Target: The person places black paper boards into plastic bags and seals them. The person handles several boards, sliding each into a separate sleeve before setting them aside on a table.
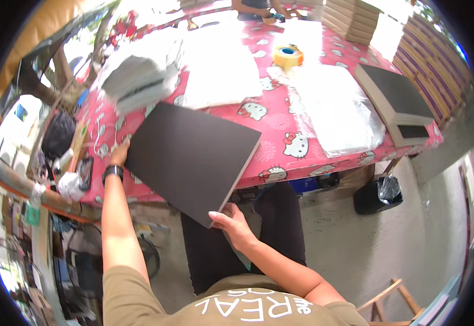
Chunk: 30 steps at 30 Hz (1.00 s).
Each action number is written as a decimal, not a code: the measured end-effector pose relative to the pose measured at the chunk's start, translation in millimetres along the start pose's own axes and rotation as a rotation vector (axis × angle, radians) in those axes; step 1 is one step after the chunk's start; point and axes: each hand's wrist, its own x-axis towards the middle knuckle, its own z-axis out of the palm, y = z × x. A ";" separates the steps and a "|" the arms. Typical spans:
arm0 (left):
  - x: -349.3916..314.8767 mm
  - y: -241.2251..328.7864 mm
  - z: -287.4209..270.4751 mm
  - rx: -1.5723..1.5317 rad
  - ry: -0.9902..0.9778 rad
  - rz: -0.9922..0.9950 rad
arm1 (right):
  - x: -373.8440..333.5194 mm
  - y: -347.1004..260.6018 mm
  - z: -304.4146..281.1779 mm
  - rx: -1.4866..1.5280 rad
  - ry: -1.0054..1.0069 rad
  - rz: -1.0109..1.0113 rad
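A flat black rectangular board with a thin pale edge lies tilted over the table's front edge, its near corner above my lap. My left hand, below a dark wristband, grips its left edge; the fingers are partly hidden. At the near corner, my right hand pinches the board, thumb on top and fingers underneath. Just beyond the board sits a blurred grey-and-white bundle in clear plastic. White sheets lie behind it in the middle.
The pink patterned tablecloth also carries clear plastic bags, a tape roll, and a stack of black-topped boards at right. Cardboard stands far back near another person's hands. A black bin is on the floor.
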 end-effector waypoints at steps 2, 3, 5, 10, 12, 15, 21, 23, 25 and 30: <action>-29.6 -13.2 -12.4 0.040 -0.077 -0.103 | -12.9 -12.1 -7.4 -0.022 0.039 0.004; -46.9 -16.7 -14.5 0.013 -0.073 -0.104 | -21.0 -19.1 -17.5 -0.034 0.068 0.011; -98.8 2.0 -13.8 -0.218 -0.044 -0.006 | -32.3 -41.3 -57.5 -0.157 0.173 -0.009; -299.9 85.6 -42.3 -0.941 -0.401 -0.421 | -51.9 -84.8 -137.7 0.280 0.225 -0.177; -355.9 123.8 -20.7 -1.210 -0.403 -0.605 | -43.3 -85.3 -138.9 0.454 0.286 -0.315; -411.5 173.8 35.7 -1.358 -0.399 -0.877 | -30.2 -86.0 -131.2 0.405 0.378 -0.510; -372.8 151.6 -11.7 -0.689 -1.110 -0.188 | -24.4 -84.5 -152.8 0.158 0.369 -0.608; -331.1 133.0 -38.6 -0.987 -0.726 -0.003 | -26.1 -79.4 -162.6 0.174 0.327 -0.569; -276.4 154.0 -58.5 -1.004 -0.356 0.121 | -33.9 -76.0 -148.9 0.214 0.310 -0.525; -215.5 196.8 1.2 -0.762 -0.463 0.121 | -50.7 -27.3 -131.0 0.068 0.422 -0.278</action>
